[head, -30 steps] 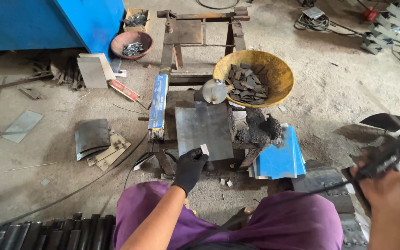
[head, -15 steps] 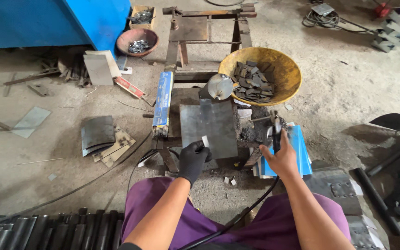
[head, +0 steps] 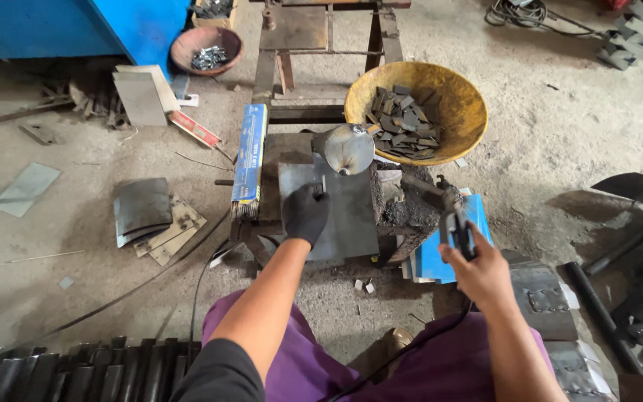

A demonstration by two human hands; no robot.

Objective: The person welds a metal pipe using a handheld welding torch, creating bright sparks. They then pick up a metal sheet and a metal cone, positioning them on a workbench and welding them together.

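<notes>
On the low metal stand in front of the seated person lies a flat grey steel plate (head: 340, 216), roughly square, dull, with light scratches. The left hand (head: 306, 213), in a black glove, rests on the plate's near-left part, fingers pinched on a small pale metal piece (head: 323, 183) held upright against the plate. The right hand (head: 479, 272), bare, is closed around the dark handle of a welding electrode holder (head: 452, 219), just right of the plate; a black cable (head: 403, 353) runs from it down across the purple-clothed lap.

Touching the plate's far edge: a round grey metal funnel-like part (head: 345, 148). Along the plate's left side: a long blue box (head: 249, 156). Right of the plate: dark slag and scrap heaped on the stand, with blue sheets (head: 433, 257) below.

Behind: a yellow bowl (head: 459, 100) of dark cut metal pieces; further left a reddish-brown bowl (head: 187, 41) of small bright parts. A rusty steel frame (head: 321, 45) stands at the far side.

Floor: bare dusty concrete, with curved metal sheets (head: 143, 210) to the left, black tubes (head: 61, 372) at lower left, and a blue machine (head: 83, 26) at upper left.
</notes>
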